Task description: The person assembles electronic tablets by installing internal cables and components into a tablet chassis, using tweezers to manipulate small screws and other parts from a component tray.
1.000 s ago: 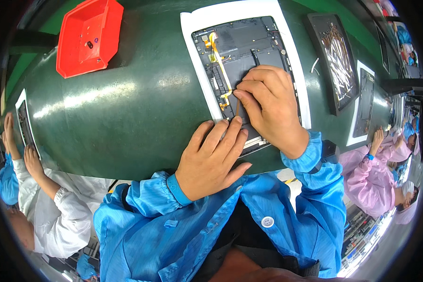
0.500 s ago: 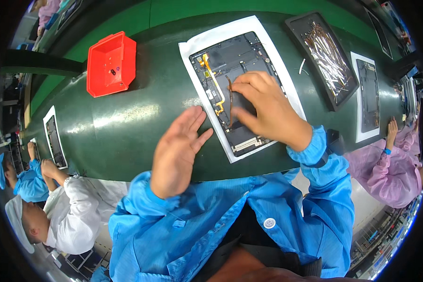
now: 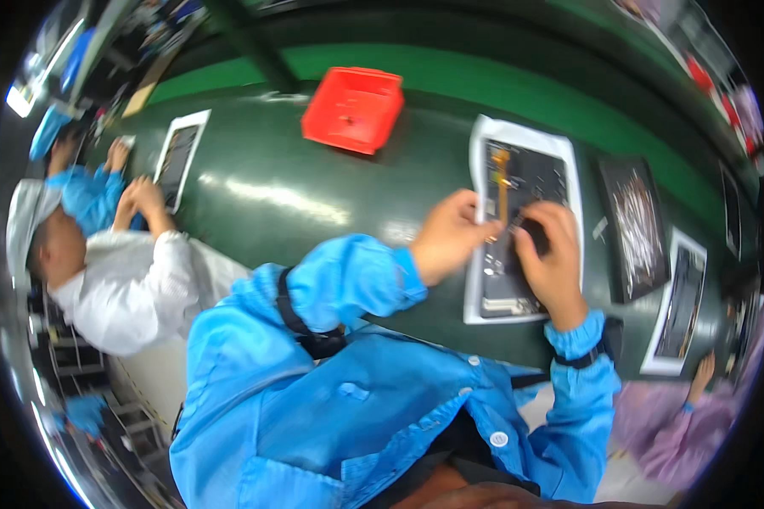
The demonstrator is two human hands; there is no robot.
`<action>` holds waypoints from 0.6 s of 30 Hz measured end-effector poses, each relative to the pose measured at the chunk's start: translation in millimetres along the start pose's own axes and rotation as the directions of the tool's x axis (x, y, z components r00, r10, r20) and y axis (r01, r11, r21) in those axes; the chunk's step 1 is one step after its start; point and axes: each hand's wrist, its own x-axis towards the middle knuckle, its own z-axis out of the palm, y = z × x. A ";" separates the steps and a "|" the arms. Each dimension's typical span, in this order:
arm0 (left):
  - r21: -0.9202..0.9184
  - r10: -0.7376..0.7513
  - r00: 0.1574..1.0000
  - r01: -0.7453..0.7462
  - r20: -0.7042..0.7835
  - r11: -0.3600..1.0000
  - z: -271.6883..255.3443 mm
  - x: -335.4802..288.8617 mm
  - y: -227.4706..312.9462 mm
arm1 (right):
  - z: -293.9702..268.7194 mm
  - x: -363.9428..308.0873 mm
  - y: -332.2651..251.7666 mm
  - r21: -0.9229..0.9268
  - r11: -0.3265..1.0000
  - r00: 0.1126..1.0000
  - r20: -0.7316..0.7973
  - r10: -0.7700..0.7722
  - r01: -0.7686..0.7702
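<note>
An opened tablet housing (image 3: 530, 182), dark inside, lies on a white sheet (image 3: 479, 301) with an orange flex cable (image 3: 502, 191) along its left side. My left hand (image 3: 450, 237) is at the housing's left edge, thumb and fingers drawn together; what they hold, if anything, is too blurred to make out. Over the middle of the housing, my right hand (image 3: 556, 259) curls its thumb and fingers round a thin dark strip (image 3: 517, 221), partly hidden by the fingertips.
A red bin (image 3: 352, 106) with small bits inside stands to the left. On the right are a black tray (image 3: 613, 182) of whitish strips and another housing on a sheet (image 3: 681, 297). Co-workers sit on both sides; one in white (image 3: 136, 288) is by a further housing (image 3: 178, 161).
The view has swung, so the bench appears farther right and lower. My left hand has come from beside the sheet to the housing's edge, near my right fingertips. Its fingers have closed.
</note>
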 end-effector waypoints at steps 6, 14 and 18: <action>-0.154 0.297 0.939 -0.323 -0.171 0.934 -18.9 -52.9 22.6 | -24.5 -17.6 10.4 0.023 0.999 0.925 -0.376 0.051 -0.046; 0.212 0.481 0.673 -0.445 -0.562 0.870 -240.4 -116.2 69.6 | -34.0 -26.0 -19.4 -0.054 0.992 0.973 -0.207 0.103 -0.117; 0.039 0.186 0.711 -0.217 -0.678 0.975 -355.2 -125.6 50.2 | -49.0 -8.2 -20.2 -0.158 0.985 0.995 -0.061 -0.082 0.072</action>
